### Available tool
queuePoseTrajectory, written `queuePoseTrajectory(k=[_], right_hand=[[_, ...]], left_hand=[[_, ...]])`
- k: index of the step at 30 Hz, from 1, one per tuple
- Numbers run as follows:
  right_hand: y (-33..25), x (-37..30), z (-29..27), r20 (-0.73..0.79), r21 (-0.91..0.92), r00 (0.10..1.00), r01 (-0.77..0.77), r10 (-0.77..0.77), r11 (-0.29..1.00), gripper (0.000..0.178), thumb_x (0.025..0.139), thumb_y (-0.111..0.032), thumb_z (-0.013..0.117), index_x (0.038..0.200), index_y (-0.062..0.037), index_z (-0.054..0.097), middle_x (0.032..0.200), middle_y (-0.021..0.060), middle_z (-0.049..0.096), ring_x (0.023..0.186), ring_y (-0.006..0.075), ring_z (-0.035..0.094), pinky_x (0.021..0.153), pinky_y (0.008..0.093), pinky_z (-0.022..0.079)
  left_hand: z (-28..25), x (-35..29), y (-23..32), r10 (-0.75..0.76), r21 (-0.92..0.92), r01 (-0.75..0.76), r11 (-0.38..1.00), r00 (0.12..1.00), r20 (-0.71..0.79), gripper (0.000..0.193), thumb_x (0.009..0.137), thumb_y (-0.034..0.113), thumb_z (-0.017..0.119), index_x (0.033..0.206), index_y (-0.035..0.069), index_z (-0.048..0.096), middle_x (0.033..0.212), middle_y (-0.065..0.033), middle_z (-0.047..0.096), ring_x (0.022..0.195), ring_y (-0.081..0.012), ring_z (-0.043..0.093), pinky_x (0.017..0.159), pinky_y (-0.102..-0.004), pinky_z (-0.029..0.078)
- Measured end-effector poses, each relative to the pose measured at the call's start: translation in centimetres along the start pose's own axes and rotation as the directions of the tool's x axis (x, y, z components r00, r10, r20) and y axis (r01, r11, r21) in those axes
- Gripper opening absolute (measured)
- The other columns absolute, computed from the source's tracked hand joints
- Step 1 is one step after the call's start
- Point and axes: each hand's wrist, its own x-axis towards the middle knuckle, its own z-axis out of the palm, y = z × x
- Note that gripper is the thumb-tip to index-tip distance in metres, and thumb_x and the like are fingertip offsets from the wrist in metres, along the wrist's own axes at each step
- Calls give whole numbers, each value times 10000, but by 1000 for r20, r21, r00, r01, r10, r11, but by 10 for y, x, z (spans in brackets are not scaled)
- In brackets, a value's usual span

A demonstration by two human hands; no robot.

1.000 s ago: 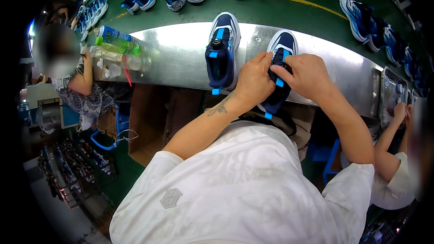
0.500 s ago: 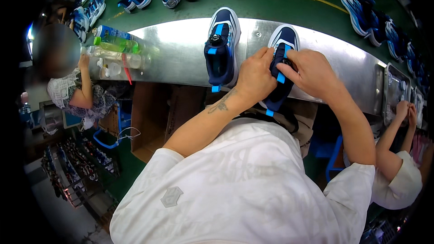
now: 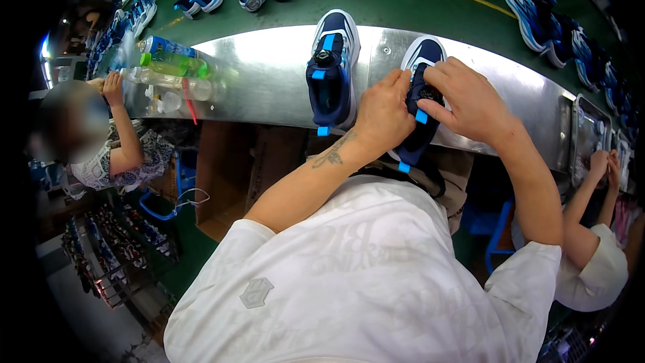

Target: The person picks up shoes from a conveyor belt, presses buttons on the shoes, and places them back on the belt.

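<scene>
Shoe in hand (image 3: 425,54), one: navy and white, toe pointing away, on steel bench (image 3: 269,74), heel reaching to the near edge. Left hand (image 3: 379,114): curled against the shoe's left side, fingertips partly hidden, firmness of hold not tellable. Right hand (image 3: 470,104): half open, thumb and fingers bent about the dial (image 3: 431,93) on the tongue; full contact uncertain. Changed since half a second ago: right thumb and forefinger spread wider, dial more exposed; left hand little moved. Meaning, as judged: work still centred on the dial. Second shoe (image 3: 342,70): matching, to the left, apart from both hands. Bottles (image 3: 175,64): farther left.
</scene>
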Motion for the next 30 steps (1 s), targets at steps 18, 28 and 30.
queuePoseTrajectory(k=[18,28,30], right_hand=[[-15,-5,8,-42,-128,993,-111,107,985,422,906,-437,720,801,-33,652,794,167,692,790,359,648,758,436,522],[-12,-3,32,-97,92,941,-317,326,944,495,897,-452,727,635,-43,632,581,157,605,565,367,620,554,443,503],[-19,-3,40,-170,117,903,-380,395,918,516,887,-469,735,604,-47,647,550,160,599,515,363,615,504,433,492]], left_hand=[[1,-1,-7,16,-9,-16,1000,1000,8,501,713,-6,685,1209,-60,634,1074,-218,667,897,-459,683,749,-513,569],[-1,1,-8,-32,-1,32,999,997,63,496,711,9,707,1197,-57,632,1078,-224,663,878,-459,688,736,-509,573],[-1,0,-10,-20,2,20,1000,998,51,516,715,18,714,1217,-64,630,1086,-225,664,888,-456,690,737,-504,575]])
